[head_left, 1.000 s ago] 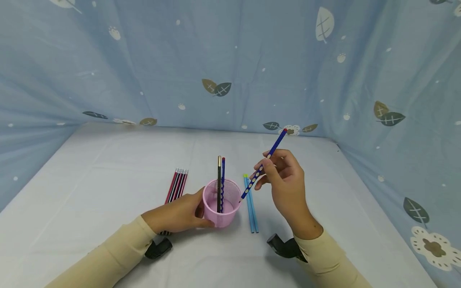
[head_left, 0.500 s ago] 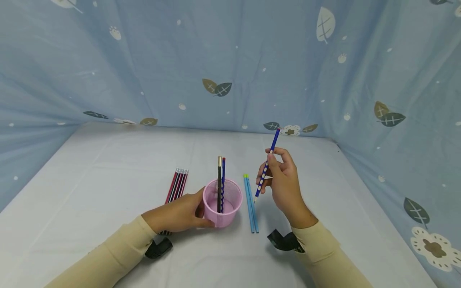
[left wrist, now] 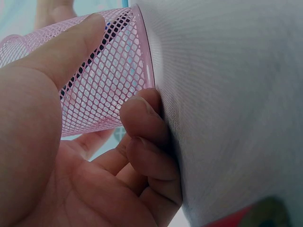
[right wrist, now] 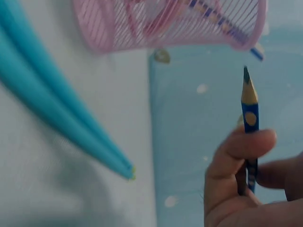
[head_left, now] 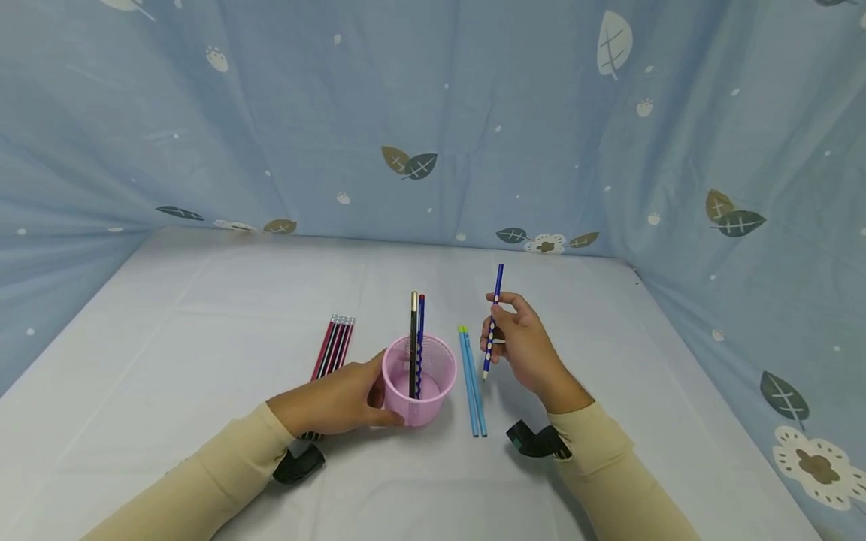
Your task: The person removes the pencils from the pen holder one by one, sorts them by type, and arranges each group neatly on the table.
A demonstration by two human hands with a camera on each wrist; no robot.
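My left hand (head_left: 341, 402) holds the side of a pink mesh pencil cup (head_left: 417, 413). In the left wrist view its thumb lies along the mesh (left wrist: 102, 94), with fingertips near the base. A black pencil (head_left: 413, 330) with a gold-coloured end and a dark blue pencil (head_left: 422, 315) lean inside the cup. Right of it, my right hand (head_left: 528, 349) pinches another dark blue pencil (head_left: 499, 279) with pale spots. That pencil is nearly upright, its sharpened point (right wrist: 248, 87) downward. Two light blue pencils (head_left: 471, 391) lie between the cup and my right hand.
Several red-and-black striped pencils (head_left: 333, 349) lie left of the cup, partly under my left forearm. A white cloth (head_left: 223, 300) covers the table. Blue patterned fabric (head_left: 304, 113) hangs behind and at the sides. Black wrist mounts (head_left: 534, 442) show below both hands.
My right hand has drawn the dark blue pencil away from the cup's rim to the right, then lower, turning it from slanted to nearly upright. My left hand and the cup stay put.
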